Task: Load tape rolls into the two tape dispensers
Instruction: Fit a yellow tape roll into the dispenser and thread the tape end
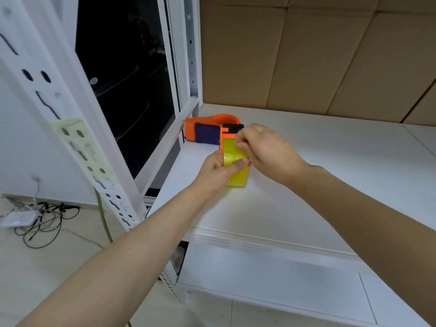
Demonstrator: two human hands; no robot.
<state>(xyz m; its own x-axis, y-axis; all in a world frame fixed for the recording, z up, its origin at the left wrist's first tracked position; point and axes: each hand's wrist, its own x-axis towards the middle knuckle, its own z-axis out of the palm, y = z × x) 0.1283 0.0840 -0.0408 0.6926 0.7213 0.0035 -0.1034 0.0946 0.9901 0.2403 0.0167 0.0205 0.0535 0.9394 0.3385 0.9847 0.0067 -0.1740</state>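
A yellow tape roll (232,153) is held above the white shelf (306,185). My left hand (217,172) grips the roll from the left, thumb across its face. My right hand (262,147) pinches the roll's upper edge with its fingertips, where a loose strip of tape seems to lift. Just behind the roll an orange tape dispenser (207,125) with a dark blue plate lies on the shelf by the window; orange and black parts of a dispenser touch the roll's top. Whether a second dispenser is there is hidden by my hands.
A window frame (174,90) runs along the shelf's left side. Brown cardboard (318,55) lines the back wall. A white perforated upright (70,128) stands at left. On the floor lie a white box and tangled cables (40,218). A lower shelf (271,277) sits below.
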